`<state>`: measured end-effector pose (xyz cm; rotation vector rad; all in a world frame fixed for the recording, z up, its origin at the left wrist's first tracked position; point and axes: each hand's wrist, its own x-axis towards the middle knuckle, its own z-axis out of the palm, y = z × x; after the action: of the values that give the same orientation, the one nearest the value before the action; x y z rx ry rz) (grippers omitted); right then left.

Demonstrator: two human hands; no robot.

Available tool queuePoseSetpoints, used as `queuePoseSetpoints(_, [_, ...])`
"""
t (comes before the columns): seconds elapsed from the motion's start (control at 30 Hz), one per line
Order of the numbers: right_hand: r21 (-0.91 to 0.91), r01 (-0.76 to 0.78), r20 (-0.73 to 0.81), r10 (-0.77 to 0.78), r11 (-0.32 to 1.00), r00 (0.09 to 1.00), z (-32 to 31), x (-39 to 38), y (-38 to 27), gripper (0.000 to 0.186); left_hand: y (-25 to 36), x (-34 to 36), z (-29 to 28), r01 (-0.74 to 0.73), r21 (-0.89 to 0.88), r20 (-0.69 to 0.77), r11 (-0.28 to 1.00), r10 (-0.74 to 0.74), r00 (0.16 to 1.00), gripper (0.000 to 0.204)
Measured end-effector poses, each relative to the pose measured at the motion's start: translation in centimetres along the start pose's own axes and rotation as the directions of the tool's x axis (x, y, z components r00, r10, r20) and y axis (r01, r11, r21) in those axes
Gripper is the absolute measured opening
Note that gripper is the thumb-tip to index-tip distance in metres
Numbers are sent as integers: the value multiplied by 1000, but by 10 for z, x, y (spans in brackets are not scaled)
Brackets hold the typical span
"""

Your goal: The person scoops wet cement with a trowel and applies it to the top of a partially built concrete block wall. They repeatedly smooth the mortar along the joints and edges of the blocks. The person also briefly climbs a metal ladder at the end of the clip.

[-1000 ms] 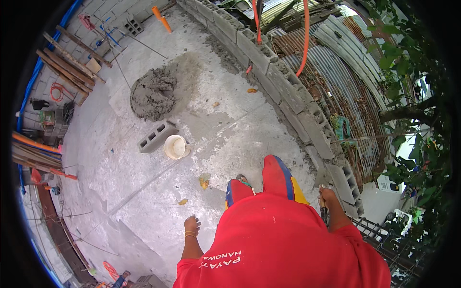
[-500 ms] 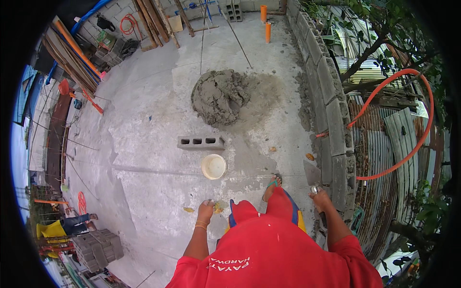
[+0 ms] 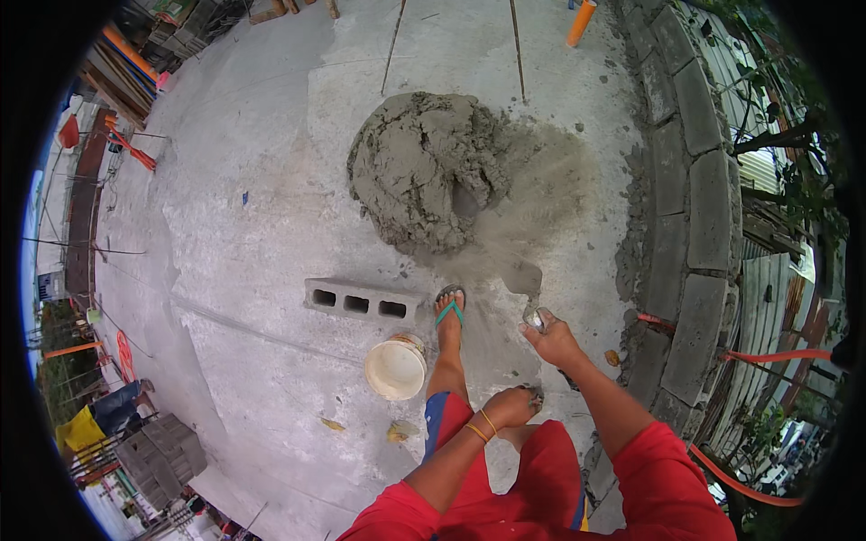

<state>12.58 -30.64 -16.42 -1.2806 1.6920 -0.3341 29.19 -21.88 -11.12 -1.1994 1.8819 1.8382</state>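
Note:
My right hand (image 3: 552, 339) is closed round the handle of a trowel (image 3: 523, 279), whose grey blade points toward the mortar heap. That heap of wet grey mortar (image 3: 415, 167) lies on the concrete floor ahead, with a hollow scooped in its right side. Over my knees, my left hand (image 3: 512, 408) is loosely curled, with dark fingertips and nothing visible in it. A hollow concrete block (image 3: 365, 302) rests on its side, its holes facing me. Close by on the near side stands a whitish bucket (image 3: 395, 370). My sandalled foot (image 3: 449, 311) is beside the block.
A low block wall (image 3: 704, 212) runs along the right, with an orange hose (image 3: 749, 487) beyond it. Two thin rods (image 3: 518, 50) reach the far side of the heap. An orange pipe (image 3: 582, 22) stands at the back right. Stacked blocks (image 3: 161, 460) sit at the lower left.
I have stepped forward, and the mortar heap is closer. My right hand has brought the trowel inward from beside the wall toward the heap. My left hand has swung rightward over my knees.

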Motion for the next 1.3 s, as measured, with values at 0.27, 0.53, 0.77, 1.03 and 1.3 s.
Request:
queuePoseSetpoints(0.27, [192, -688, 204, 657, 700, 725, 181, 185, 152, 24, -120, 110, -28, 40, -31, 401, 999, -25, 916, 40])
queuePoseSetpoints(0.53, [-469, 323, 386, -138, 822, 912, 279, 411, 48, 24, -144, 127, -64, -4, -81, -47, 997, 0, 999, 41])
queuePoseSetpoints(0.77, [-347, -103, -18, 103, 932, 994, 245, 387, 54, 62, -126, 144, -89, -5, -86, 111, 996, 15, 994, 45])
queuePoseSetpoints(1.03, [-220, -52, -69, 38, 974, 997, 218, 336, 22, 67, -125, 154, -60, 72, -183, 207, 980, -33, 978, 43])
queuePoseSetpoints(1.3, [214, -358, 77, 349, 909, 934, 232, 332, 52, 67, -129, 150, -56, 24, -119, 112, 993, -11, 994, 38])
